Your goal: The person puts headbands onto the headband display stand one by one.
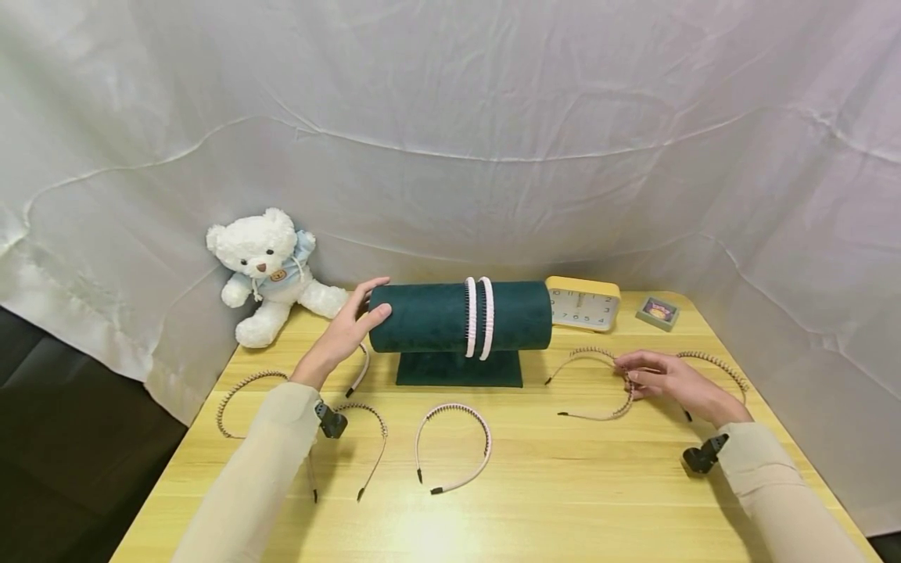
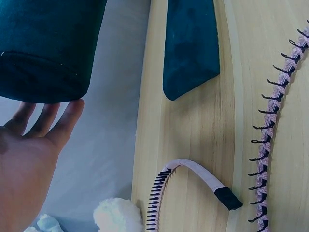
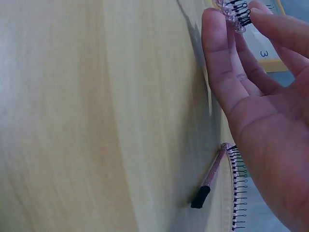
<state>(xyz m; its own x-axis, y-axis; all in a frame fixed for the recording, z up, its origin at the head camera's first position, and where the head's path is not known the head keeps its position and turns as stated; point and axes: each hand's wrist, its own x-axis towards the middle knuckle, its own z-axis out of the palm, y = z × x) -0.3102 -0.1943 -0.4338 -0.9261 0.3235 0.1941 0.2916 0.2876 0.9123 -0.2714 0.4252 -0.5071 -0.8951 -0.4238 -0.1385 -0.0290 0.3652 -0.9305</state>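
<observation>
A dark green velvet roll stand bears two pale pink headbands side by side, right of its middle. My left hand rests against the roll's left end, thumb at the front; in the left wrist view, straight fingers touch the end's edge. My right hand pinches a beaded, toothed headband by its curve between thumb and fingers, its black-tipped ends pointing left. In the right wrist view, only a short piece of that beaded headband shows between the fingertips.
A pale pink headband lies in front of the stand. Several more lie at left, including a beaded headband, and another beaded headband is beyond my right hand. Behind are a white teddy bear, yellow clock and small grey box.
</observation>
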